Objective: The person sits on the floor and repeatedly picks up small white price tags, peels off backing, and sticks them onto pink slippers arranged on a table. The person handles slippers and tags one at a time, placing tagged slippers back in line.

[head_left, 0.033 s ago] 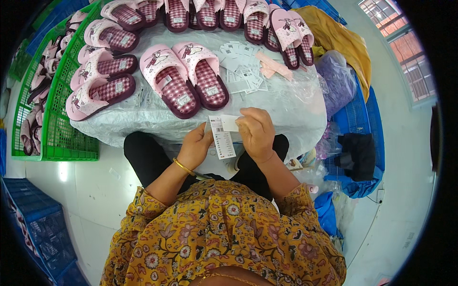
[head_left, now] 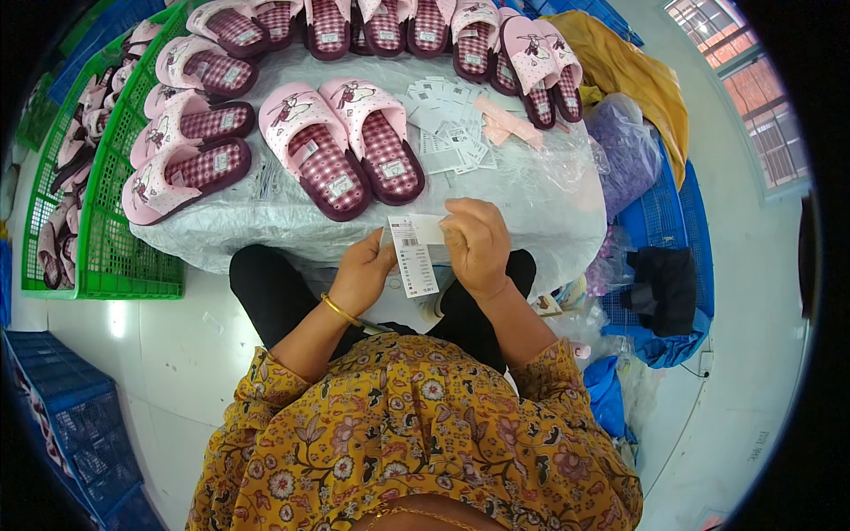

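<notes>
My left hand (head_left: 361,276) pinches the left edge of a long white printed label (head_left: 414,265) with rows of small text, held upright over my lap. A small blank white piece (head_left: 430,230) sticks out from my right hand (head_left: 479,248), pinched between thumb and fingers. It meets the upper part of the printed label; whether the two are joined I cannot tell. Just beyond my hands, a pair of pink slippers (head_left: 336,146) with burgundy checked insoles lies on the plastic-covered table (head_left: 522,208). Small stickers show on the insoles.
A spread of loose printed labels (head_left: 452,133) and peach-coloured strips (head_left: 509,122) lie right of the pair. More slippers (head_left: 208,66) ring the table's left and far edges. Green crates (head_left: 124,212) of slippers stand left, a blue crate (head_left: 660,208) right, and a dark blue crate (head_left: 75,416) lower left.
</notes>
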The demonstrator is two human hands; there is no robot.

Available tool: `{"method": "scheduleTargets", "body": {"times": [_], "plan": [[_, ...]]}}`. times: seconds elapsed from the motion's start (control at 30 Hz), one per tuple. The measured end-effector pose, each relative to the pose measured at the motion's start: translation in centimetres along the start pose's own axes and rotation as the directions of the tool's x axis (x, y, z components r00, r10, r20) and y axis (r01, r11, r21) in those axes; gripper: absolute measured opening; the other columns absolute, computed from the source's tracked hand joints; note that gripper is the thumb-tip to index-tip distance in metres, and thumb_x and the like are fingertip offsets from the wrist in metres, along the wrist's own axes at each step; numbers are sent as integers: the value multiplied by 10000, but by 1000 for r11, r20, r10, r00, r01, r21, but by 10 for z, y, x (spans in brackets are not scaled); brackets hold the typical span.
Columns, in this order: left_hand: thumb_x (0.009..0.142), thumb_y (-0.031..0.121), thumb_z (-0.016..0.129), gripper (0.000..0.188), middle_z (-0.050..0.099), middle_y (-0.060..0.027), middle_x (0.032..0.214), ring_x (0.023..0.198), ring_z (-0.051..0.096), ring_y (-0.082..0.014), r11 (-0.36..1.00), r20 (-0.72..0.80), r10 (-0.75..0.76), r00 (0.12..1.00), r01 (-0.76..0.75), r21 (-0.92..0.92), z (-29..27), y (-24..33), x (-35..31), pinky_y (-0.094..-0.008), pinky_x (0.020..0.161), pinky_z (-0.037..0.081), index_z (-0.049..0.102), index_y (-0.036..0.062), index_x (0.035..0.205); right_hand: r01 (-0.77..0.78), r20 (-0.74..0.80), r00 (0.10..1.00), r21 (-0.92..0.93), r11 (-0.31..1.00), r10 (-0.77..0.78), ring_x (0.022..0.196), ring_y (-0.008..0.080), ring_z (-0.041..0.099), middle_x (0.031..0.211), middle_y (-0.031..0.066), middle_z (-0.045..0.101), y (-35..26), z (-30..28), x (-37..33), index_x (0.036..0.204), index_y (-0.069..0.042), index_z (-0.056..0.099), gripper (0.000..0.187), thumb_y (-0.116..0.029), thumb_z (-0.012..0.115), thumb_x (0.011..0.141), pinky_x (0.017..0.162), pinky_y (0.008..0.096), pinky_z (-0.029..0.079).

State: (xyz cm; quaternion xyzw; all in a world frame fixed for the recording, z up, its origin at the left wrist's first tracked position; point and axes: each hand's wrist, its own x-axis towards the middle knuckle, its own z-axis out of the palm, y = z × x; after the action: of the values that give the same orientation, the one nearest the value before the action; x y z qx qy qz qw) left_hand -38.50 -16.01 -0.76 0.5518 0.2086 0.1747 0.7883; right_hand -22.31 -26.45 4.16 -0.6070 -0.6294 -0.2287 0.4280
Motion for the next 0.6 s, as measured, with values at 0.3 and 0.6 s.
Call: {"method": "scheduleTargets", "body": {"times": [0.3, 0.6], "plan": [[1009, 150, 456, 307, 682, -167, 1043, 908, 693, -255, 914, 66, -110, 992, 127, -385, 2, 2, 5, -351, 820, 571, 550, -46, 1226, 60, 13, 998, 44, 997, -60, 843, 331, 647, 994, 147, 673, -8, -6, 6, 989, -59, 522, 148, -69, 633, 892, 803, 435, 520], [1026, 150, 456, 288, 680, -117, 1068, 952, 666, -184, 982, 161, 9, 987, 22, -188, 0, 7, 0, -302, 843, 540, 565, -13, 1237, -138, 17, 990, 94, 986, 137, 674, 280, 613, 836, 111, 648, 7, 8, 5, 986, -40, 546, 116, -93, 624, 919, 616, 368, 499]]}}
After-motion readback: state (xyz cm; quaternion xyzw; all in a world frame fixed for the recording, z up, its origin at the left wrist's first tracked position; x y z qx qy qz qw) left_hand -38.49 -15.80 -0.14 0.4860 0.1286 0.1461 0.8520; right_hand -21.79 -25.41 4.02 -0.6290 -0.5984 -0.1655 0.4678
